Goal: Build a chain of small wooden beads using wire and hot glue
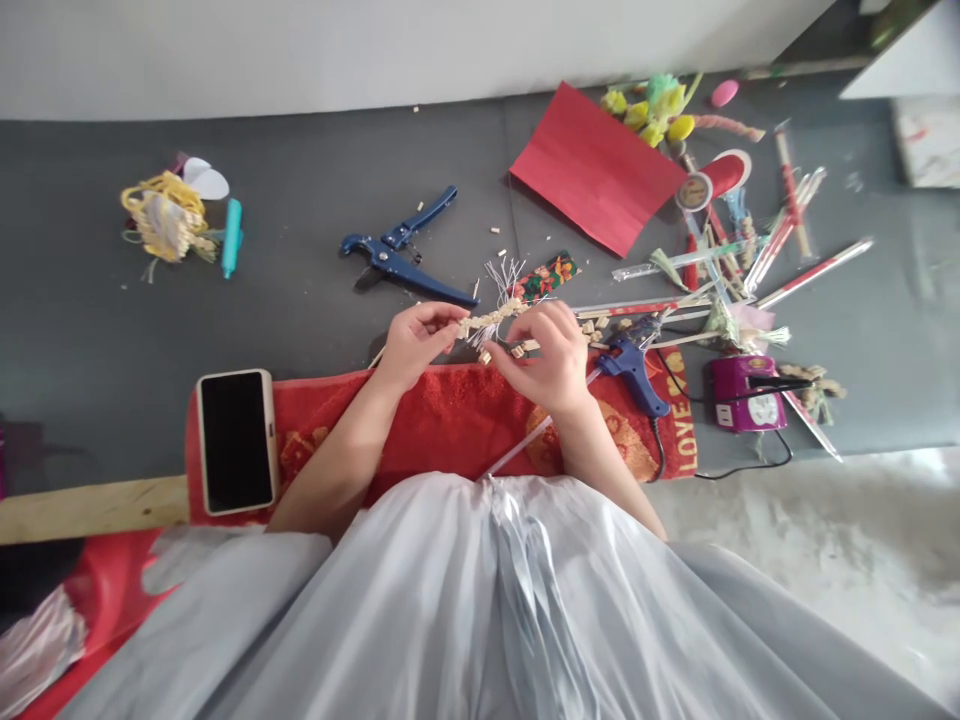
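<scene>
A short cream braided cord [491, 318] stretches between my hands above the front part of the grey table. My left hand [420, 340] pinches its left end between thumb and fingers. At the other end, my right hand [551, 350] is curled with its fingers bent; what they hold is hidden. Thin white wires [505, 278] fan out behind the cord. Small cream pieces [517, 350] lie under my right hand. Just beyond sits a dark floral-patterned strip [547, 277]. Blue-handled cutters [405, 250] rest with handles spread, behind my left hand.
A red towel [457, 420] lines the front edge, bearing a phone [236, 440] and a blue glue gun [636, 375]. Right of them sits a purple box [748, 393] with a cable. Red paper [596, 165], a red thread spool [724, 175] and yellow cord [166, 215] lie farther back.
</scene>
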{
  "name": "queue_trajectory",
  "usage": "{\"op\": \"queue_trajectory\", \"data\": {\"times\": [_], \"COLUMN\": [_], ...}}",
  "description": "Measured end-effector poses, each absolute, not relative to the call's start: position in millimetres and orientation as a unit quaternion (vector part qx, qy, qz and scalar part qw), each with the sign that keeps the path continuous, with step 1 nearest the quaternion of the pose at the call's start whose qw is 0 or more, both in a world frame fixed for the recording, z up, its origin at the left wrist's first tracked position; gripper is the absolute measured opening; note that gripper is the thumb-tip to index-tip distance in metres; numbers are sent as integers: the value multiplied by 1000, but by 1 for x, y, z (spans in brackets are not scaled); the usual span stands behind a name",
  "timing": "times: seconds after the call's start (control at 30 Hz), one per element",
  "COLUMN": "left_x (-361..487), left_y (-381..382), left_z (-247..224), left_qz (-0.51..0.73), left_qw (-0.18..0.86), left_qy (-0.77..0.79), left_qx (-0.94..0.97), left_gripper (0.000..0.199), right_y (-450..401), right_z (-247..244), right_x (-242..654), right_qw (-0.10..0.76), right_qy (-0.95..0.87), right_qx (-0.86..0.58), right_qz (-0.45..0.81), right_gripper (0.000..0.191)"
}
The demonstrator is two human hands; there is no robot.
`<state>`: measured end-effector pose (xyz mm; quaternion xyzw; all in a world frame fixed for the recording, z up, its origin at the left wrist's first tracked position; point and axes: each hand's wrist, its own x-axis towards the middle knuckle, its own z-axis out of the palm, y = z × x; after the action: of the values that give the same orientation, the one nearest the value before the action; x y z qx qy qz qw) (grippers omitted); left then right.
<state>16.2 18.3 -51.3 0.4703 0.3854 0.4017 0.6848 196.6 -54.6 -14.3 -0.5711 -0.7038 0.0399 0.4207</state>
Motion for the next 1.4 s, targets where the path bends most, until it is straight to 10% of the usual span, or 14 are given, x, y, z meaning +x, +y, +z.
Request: {"op": "queue_trajectory", "data": {"times": [0.33, 0.7, 1.4], "left_x": [12, -5, -7], "left_y": [18, 18, 16], "left_z": [-46, -40, -40], "left_qz": [357, 324, 286], "left_qw": [657, 318, 279], "left_qy": [385, 296, 295], "left_qx": [541, 841, 868], "left_gripper": [22, 26, 28], "right_y": [-46, -47, -45], "right_z": [-32, -40, -44], "right_x": [209, 211, 210], "right_qw": [369, 341, 330], "right_qy": [-730, -741, -740], "right_qx": [-573, -574, -578], "right_qz": [44, 70, 98], "right_gripper": [7, 13, 15]}}
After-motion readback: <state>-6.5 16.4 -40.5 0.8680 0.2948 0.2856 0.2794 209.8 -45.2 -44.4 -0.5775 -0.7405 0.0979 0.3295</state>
